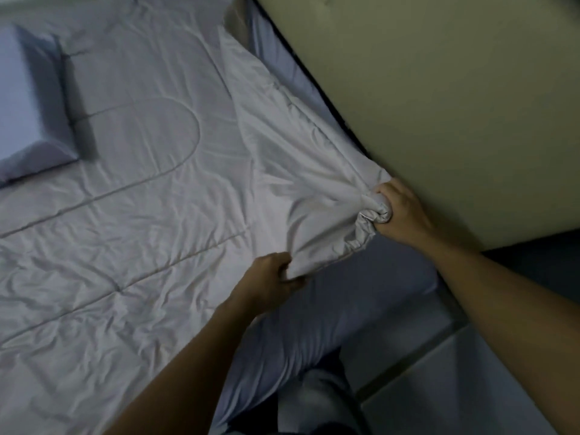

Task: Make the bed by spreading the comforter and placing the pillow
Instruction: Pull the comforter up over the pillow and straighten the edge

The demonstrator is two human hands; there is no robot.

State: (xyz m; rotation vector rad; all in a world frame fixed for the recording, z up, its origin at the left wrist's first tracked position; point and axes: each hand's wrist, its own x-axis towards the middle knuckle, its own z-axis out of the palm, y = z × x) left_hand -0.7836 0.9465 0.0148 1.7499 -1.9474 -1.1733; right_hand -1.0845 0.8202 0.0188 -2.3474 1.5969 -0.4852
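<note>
A pale grey quilted comforter (pixel 141 189) lies spread over most of the bed, wrinkled, with curved stitch lines. Its near right corner is bunched up. My right hand (pixel 398 211) is closed around that bunched corner beside the wall. My left hand (pixel 273 277) pinches the comforter's edge a little lower and to the left. A lavender pillow (pixel 28 111) rests on the comforter at the far left. The blue fitted sheet (pixel 314 324) shows bare below the lifted corner.
A beige wall (pixel 439 89) runs close along the bed's right side, leaving a narrow dark gap. My leg in light trousers (pixel 320 400) stands at the bed's edge. Pale floor tiles (pixel 455 387) lie at the lower right.
</note>
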